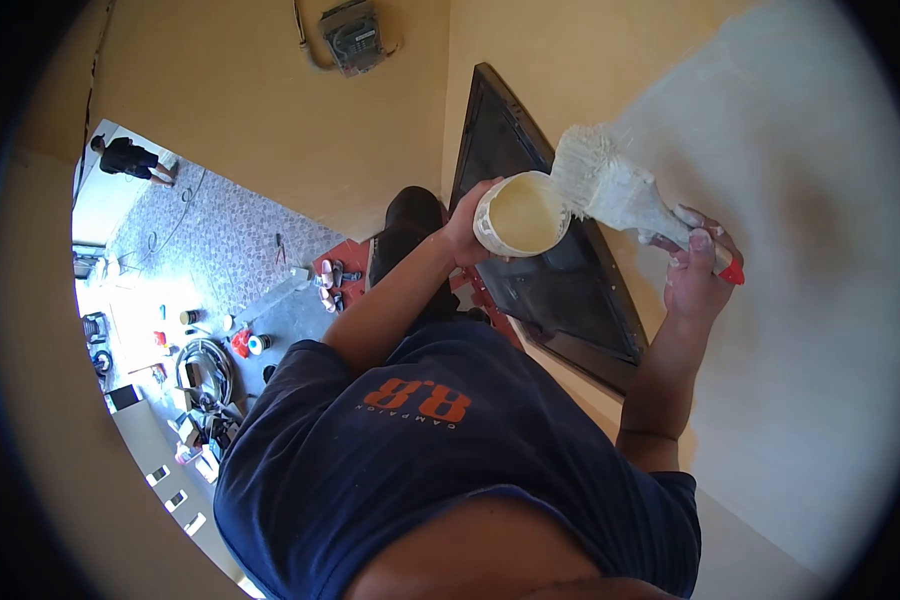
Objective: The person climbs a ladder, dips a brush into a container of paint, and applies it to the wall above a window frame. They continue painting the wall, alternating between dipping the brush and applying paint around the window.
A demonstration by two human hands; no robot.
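You wear a navy short-sleeved T-shirt (490, 440) with a large orange "8.8" print (418, 399) (upside down from here, small lettering nearby); whitish smears (701, 240) mark your right hand (698, 262).

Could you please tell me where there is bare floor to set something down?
Patterned floor looks free between the loose cord and the small tool, and grey floor between the slippers and the blue-and-white can. It is crowded around the dark coil; up here, the paintbrush leaves little gap beside the tub.

Grey wall box (352, 42); distant person (126, 156) (darkly dressed).
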